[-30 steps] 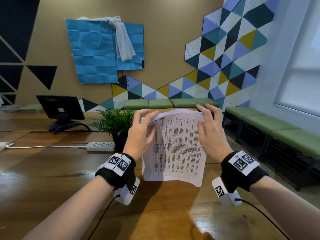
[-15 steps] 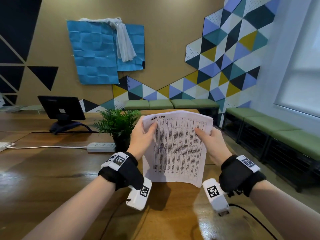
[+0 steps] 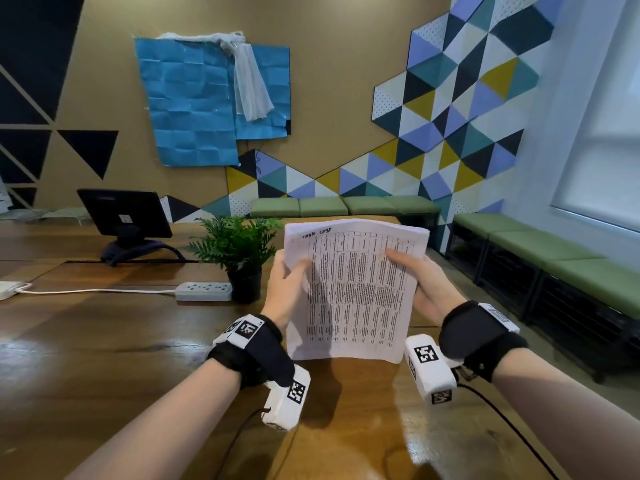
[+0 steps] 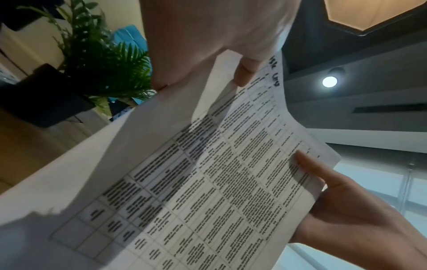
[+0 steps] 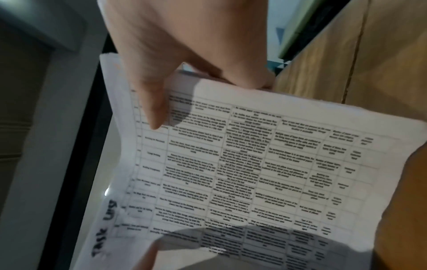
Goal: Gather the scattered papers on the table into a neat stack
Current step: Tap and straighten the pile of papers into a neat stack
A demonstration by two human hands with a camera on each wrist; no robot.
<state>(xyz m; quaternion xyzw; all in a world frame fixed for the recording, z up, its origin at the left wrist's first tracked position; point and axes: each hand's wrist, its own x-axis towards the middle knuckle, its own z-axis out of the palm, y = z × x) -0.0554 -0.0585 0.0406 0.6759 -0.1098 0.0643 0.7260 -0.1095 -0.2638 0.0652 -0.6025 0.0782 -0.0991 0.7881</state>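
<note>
A stack of white printed papers (image 3: 353, 292) with table text stands upright, its bottom edge near or on the wooden table (image 3: 104, 358). My left hand (image 3: 287, 289) grips the stack's left edge, thumb on the front page. My right hand (image 3: 422, 285) grips the right edge, thumb across the print and fingers behind. The left wrist view shows the papers (image 4: 208, 182) curving between my left hand (image 4: 231, 54) and my right hand (image 4: 346, 210). In the right wrist view my right hand (image 5: 184, 64) pinches the sheets (image 5: 254, 173).
A small potted fern (image 3: 239, 251) stands just left of the papers, with a grey power strip (image 3: 203, 291) and its cord beside it. A dark monitor (image 3: 124, 216) sits at the back left. Green benches (image 3: 540, 251) line the right wall past the table edge.
Both hands slid down from the stack's top edge to its sides, thumbs now on the front page. The stack stands straighter, its top no longer bent over.
</note>
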